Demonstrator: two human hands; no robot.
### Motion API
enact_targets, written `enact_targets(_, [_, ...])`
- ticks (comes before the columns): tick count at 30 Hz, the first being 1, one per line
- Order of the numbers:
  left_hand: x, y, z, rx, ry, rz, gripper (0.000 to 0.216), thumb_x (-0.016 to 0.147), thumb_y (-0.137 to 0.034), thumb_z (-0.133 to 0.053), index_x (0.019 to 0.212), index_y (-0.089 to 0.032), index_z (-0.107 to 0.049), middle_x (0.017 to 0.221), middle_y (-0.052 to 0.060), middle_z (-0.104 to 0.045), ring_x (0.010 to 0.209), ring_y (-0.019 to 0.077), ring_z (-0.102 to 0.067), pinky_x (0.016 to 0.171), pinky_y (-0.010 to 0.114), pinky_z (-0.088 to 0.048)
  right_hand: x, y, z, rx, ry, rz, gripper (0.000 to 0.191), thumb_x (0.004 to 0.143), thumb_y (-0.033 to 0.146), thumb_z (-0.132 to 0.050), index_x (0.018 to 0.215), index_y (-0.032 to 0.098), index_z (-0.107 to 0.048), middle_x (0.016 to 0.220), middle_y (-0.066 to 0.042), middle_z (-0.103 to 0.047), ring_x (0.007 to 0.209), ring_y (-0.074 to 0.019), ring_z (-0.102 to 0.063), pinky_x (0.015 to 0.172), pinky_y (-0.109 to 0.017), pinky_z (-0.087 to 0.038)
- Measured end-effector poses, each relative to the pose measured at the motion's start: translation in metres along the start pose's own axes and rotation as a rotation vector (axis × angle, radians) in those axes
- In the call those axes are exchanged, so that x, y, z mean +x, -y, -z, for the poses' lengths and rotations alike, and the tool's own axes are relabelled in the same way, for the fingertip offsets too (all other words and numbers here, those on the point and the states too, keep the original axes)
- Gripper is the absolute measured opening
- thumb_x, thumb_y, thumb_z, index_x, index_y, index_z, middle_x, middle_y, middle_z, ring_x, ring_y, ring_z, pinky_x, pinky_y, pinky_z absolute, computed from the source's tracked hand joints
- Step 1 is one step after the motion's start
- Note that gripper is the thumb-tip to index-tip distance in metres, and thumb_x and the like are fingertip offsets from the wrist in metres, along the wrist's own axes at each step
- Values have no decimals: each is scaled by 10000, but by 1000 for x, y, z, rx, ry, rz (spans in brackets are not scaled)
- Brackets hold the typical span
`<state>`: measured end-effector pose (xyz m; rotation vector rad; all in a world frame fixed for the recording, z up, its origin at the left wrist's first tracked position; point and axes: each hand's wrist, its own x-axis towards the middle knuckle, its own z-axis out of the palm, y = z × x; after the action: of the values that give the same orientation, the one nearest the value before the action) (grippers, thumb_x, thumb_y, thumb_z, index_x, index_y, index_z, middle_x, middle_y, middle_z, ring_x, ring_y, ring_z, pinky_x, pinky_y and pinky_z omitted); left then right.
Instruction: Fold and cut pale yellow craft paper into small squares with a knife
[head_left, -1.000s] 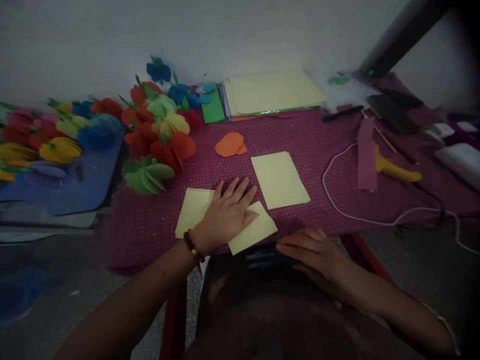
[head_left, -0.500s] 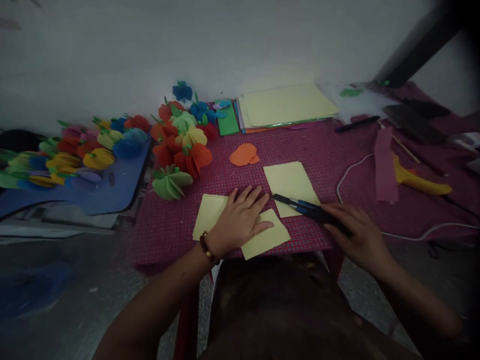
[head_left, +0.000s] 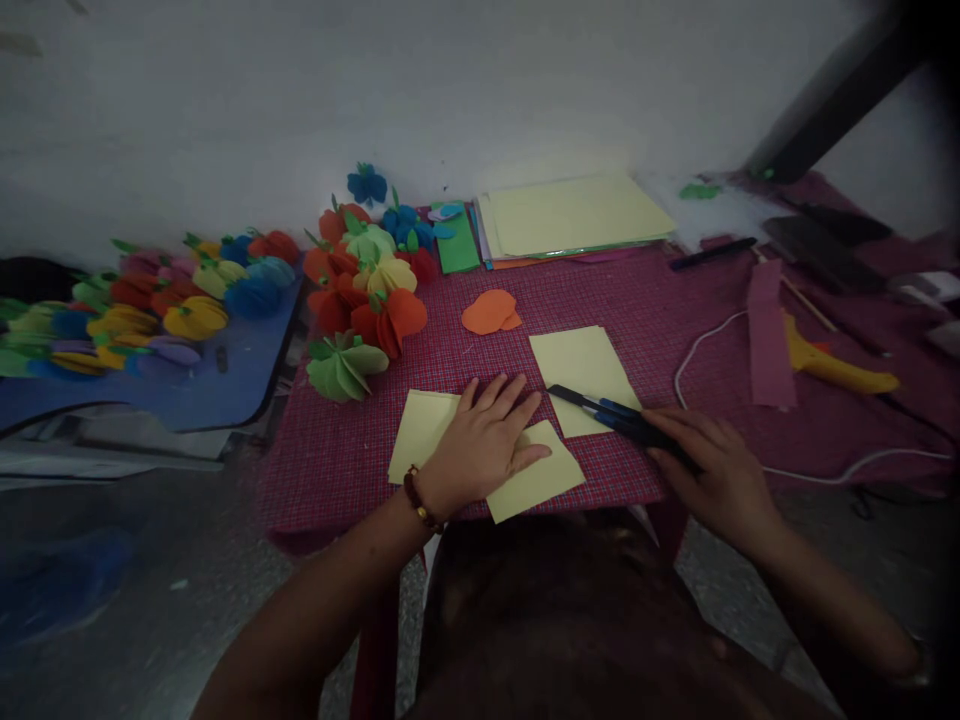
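Note:
My left hand lies flat with fingers spread, across two pale yellow paper pieces. The left paper piece looks like a small stack, and the right paper piece lies at an angle under my thumb. Held in my right hand is a long, slim black and blue tool that looks like a stapler. Its narrow tip points left, close to my left fingertips. Beneath the tool lies a third yellow paper sheet. An orange paper cutout rests just beyond my left hand.
Several colourful paper pumpkins stand at the table's left, with more on a blue board. A stack of paper sheets lies by the wall. On the right are a yellow glue gun, a white cord and a pink strip.
The view has shifted very slightly. Both hands, the tool and the papers keep the same places relative to one another.

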<state>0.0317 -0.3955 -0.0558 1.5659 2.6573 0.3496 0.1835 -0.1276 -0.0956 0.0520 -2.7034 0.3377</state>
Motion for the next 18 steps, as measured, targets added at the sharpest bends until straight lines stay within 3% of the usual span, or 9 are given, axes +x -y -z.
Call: enact_targets(18, [-1,0,-5,7,-21,7,596,922,-541,-311,1428,-228,-343,1520,78,-325,1391,275,-263,1127,514,-173,0,-1,-2,-36,-21,44,432,873,251,-560,1299,201,-512,1163,-106,-610,1009,-255,-581,830,-390,-453])
